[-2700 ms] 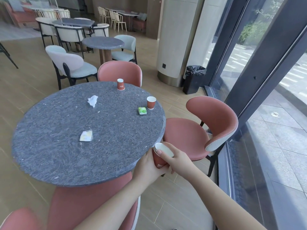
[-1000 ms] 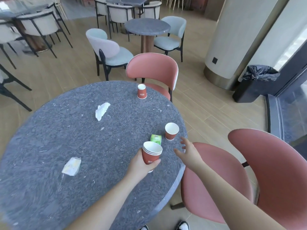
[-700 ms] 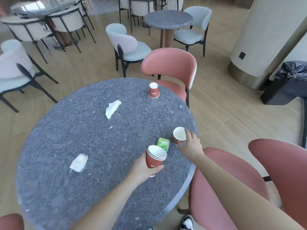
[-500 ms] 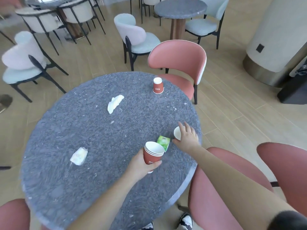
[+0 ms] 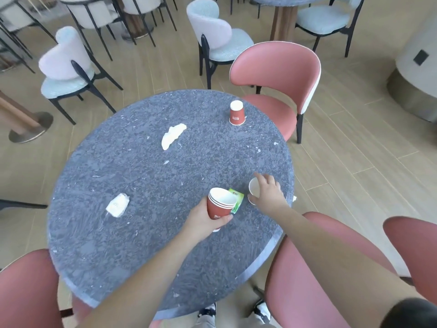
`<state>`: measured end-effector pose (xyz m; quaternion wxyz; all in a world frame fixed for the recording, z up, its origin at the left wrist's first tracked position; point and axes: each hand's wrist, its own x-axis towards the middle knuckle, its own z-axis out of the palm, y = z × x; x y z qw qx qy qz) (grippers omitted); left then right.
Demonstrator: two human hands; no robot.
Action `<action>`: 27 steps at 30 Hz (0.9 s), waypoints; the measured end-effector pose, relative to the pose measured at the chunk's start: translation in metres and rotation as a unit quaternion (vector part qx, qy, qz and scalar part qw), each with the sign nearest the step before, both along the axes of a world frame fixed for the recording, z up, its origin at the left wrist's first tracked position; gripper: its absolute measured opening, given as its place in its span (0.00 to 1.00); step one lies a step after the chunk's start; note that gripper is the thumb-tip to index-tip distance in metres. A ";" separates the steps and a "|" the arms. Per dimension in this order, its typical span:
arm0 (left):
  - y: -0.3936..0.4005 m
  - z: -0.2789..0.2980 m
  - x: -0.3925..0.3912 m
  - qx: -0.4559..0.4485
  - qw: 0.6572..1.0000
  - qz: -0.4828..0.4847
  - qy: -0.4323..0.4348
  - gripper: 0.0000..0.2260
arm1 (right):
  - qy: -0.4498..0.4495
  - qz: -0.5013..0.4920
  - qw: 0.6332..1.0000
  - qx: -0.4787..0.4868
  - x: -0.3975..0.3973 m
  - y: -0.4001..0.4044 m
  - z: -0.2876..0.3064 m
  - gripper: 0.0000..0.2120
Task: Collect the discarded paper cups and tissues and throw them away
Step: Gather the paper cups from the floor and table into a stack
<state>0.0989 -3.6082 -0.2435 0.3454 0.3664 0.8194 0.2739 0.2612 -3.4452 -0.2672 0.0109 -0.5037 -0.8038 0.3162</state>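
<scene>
Left hand (image 5: pixel 203 218) gripping stacked red cups (image 5: pixel 220 205) (white lettering unreadable), right hand (image 5: pixel 268 192) clasping cup (image 5: pixel 255 188)

**Little lettering, none fully legible**

The stack of red cups (image 5: pixel 221 205), low in the middle of the frame, bears white print near its base; only "HU" shows beside the left hand (image 5: pixel 203 221), the rest hidden. The upturned red cup (image 5: pixel 236 113), upper centre-right, carries a white line of print too small to read. The green packet (image 5: pixel 237 201) shows a tiny red mark, unreadable
</scene>
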 end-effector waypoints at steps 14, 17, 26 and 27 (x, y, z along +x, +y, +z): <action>0.011 0.021 0.020 0.031 0.999 -0.003 0.010 0.33 | 0.351 -0.022 0.913 -0.206 0.008 -0.011 0.096 0.20; 0.008 0.025 0.022 0.048 0.999 -0.001 0.009 0.34 | 0.321 0.018 0.924 -0.207 0.004 -0.019 0.097 0.21; -0.005 0.030 0.010 0.058 0.998 0.002 -0.005 0.33 | 0.289 0.048 0.929 -0.225 -0.026 -0.053 0.101 0.18; -0.006 0.030 0.007 0.059 0.998 0.003 -0.007 0.33 | 0.282 0.047 0.930 -0.229 -0.032 -0.058 0.100 0.18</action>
